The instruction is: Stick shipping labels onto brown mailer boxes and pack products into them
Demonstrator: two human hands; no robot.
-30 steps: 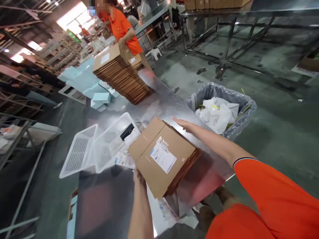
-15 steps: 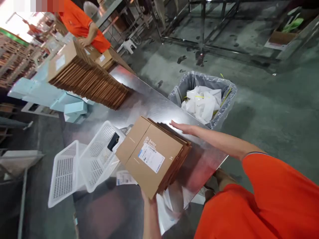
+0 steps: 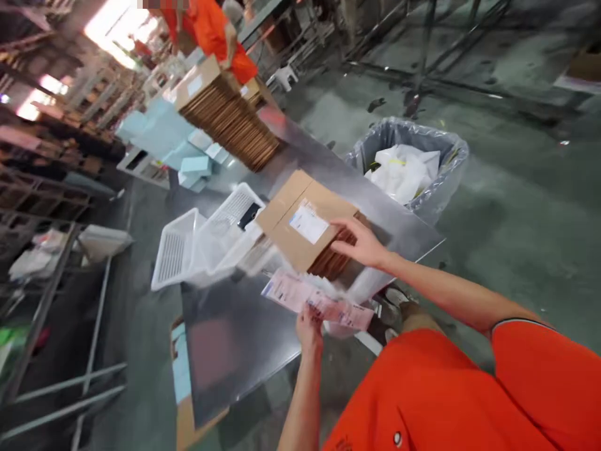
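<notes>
My left hand (image 3: pixel 310 329) is closed on a strip of printed label sheets (image 3: pixel 293 293), which looks pinkish and lies across in front of the table's near side. A stack of flat folded cardboard boxes (image 3: pixel 287 216) sits on the metal table, a white shipping label (image 3: pixel 308 225) stuck on its top one. At the right edge of that stack is my right hand (image 3: pixel 360 244), fingers apart, the tips close to or touching the top box beside its label. Motion blur hides the exact contact.
White perforated baskets (image 3: pixel 176 247) stand left of the stack, a dark object (image 3: pixel 248 215) in one. A taller cardboard pile (image 3: pixel 235 119) and light blue boxes (image 3: pixel 195 166) lie farther along the metal table (image 3: pixel 253 351). Beyond its right edge is a lined bin (image 3: pixel 446 169). A person in orange (image 3: pixel 211 34) stands behind.
My left hand has left the stack's near edge and now holds the label strip. My right hand has moved onto the stack's right edge. The view has shifted.
</notes>
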